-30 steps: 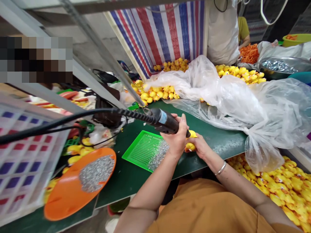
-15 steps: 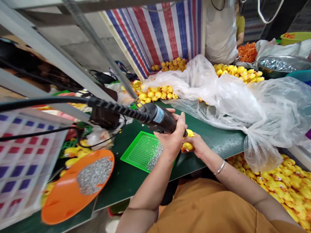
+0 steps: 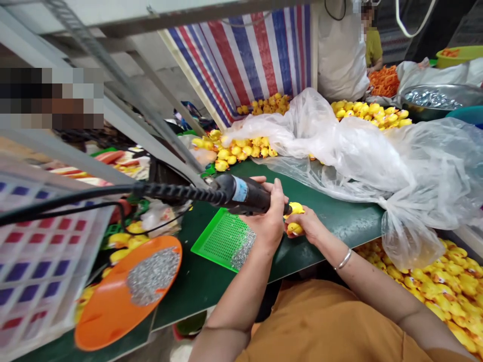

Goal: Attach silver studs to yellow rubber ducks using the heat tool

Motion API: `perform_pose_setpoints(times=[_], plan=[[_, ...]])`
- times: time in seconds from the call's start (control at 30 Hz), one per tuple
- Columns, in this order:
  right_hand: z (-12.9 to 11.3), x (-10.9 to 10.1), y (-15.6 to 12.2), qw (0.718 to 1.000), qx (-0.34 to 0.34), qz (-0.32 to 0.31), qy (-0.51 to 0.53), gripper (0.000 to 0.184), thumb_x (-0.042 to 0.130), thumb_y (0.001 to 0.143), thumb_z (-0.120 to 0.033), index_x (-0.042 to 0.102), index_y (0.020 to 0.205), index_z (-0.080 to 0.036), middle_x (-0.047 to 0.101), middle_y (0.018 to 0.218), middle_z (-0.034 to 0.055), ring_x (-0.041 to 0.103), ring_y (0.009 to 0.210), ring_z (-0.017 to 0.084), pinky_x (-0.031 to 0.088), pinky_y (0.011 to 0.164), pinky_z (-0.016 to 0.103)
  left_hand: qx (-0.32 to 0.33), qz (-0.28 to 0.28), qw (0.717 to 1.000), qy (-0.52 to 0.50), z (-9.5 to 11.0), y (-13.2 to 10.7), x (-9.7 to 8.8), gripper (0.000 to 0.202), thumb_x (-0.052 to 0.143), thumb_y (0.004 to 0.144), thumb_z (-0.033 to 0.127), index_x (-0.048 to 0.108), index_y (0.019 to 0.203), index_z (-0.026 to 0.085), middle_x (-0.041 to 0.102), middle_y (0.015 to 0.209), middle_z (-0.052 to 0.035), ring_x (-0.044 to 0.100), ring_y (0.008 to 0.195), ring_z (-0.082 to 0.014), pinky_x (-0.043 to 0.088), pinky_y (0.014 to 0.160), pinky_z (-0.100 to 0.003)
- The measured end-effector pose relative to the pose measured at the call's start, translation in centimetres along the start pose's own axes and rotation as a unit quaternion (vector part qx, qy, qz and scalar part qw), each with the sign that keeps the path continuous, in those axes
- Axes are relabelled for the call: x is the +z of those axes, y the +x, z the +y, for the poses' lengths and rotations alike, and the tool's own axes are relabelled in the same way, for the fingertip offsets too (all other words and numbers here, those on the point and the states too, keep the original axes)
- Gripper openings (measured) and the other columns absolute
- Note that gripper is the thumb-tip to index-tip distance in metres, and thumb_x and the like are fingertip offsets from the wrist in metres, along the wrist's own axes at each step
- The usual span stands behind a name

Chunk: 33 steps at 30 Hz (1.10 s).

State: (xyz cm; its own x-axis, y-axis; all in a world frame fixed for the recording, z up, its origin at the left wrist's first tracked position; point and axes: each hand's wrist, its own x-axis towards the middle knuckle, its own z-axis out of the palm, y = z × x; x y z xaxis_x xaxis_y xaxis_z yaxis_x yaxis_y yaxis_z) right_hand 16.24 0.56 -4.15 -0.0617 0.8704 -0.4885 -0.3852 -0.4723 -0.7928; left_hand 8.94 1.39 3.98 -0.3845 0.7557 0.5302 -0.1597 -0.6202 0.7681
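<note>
My left hand (image 3: 268, 217) is wrapped round a black electric screwdriver (image 3: 241, 193) whose thick cable runs off to the left. Its tip meets a small yellow toy duck (image 3: 295, 218) that my right hand (image 3: 310, 225) grips over the green table (image 3: 339, 218). A silver bangle sits on my right wrist. Just left of my hands lies a green perforated tray (image 3: 221, 237) with a heap of small silver screws at its near corner.
An orange dish (image 3: 109, 306) of screws sits at the lower left beside a white gridded crate (image 3: 33, 266). A large clear plastic bag (image 3: 381, 156) and piles of yellow ducks (image 3: 241, 148) lie behind; more ducks (image 3: 445, 286) fill a bin at right. Another person (image 3: 372, 45) stands far back.
The screwdriver has levelled out slightly and both hands have stayed together on the duck. The view has shifted a little.
</note>
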Motion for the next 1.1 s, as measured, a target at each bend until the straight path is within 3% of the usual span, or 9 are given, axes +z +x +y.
perform_pose_setpoints(times=[0.2,0.4,0.7,0.93,1.1], plan=[[0.1,-0.2,0.0,0.998,0.002,-0.065,0.023,0.032,0.068,0.051,-0.019,0.055,0.081,-0.018,0.065,0.055,0.0021,0.060,0.048,0.016,0.053,0.042,0.027,-0.040,0.015,0.999,-0.006,-0.9,0.3,0.2,0.030,0.077,0.073,0.031,0.053,0.087,0.018,0.053,0.054,0.0106,0.053,0.040,-0.0077,0.048,0.046,-0.023],[1.1,-0.4,0.2,0.995,0.009,-0.094,0.036,0.032,0.069,0.053,-0.018,0.056,0.083,-0.017,0.066,0.056,0.0030,0.062,0.049,0.017,0.052,0.042,0.026,-0.072,-0.008,0.997,0.008,-1.1,0.6,0.0,0.034,0.080,0.069,0.034,0.053,0.083,0.018,0.051,0.053,0.0109,0.051,0.037,-0.0069,0.046,0.043,-0.022],[0.4,0.0,-0.4,1.000,0.001,-0.007,0.022,0.029,0.064,0.056,-0.012,0.055,0.084,-0.017,0.064,0.052,0.0021,0.061,0.045,0.017,0.049,0.038,0.025,-0.071,-0.020,0.997,-0.028,-1.0,0.5,0.2,0.037,0.081,0.067,0.035,0.051,0.081,0.019,0.050,0.052,0.0113,0.049,0.037,-0.0063,0.046,0.042,-0.022],[0.1,-0.6,-0.6,0.999,0.004,-0.032,0.000,0.027,0.061,0.056,-0.011,0.055,0.082,-0.017,0.063,0.051,0.0016,0.060,0.044,0.017,0.050,0.037,0.024,-0.108,-0.082,0.989,-0.054,-1.3,0.9,-0.5,0.041,0.084,0.065,0.039,0.051,0.081,0.020,0.048,0.052,0.0107,0.048,0.036,-0.0064,0.043,0.040,-0.022],[0.2,-0.6,0.1,0.998,0.034,-0.042,0.029,0.028,0.064,0.054,-0.012,0.055,0.081,-0.017,0.065,0.053,0.0034,0.062,0.048,0.018,0.051,0.039,0.025,-0.087,-0.053,0.995,-0.017,-1.2,0.6,-0.2,0.038,0.081,0.069,0.036,0.053,0.089,0.020,0.051,0.054,0.0108,0.051,0.039,-0.0072,0.048,0.046,-0.023]])
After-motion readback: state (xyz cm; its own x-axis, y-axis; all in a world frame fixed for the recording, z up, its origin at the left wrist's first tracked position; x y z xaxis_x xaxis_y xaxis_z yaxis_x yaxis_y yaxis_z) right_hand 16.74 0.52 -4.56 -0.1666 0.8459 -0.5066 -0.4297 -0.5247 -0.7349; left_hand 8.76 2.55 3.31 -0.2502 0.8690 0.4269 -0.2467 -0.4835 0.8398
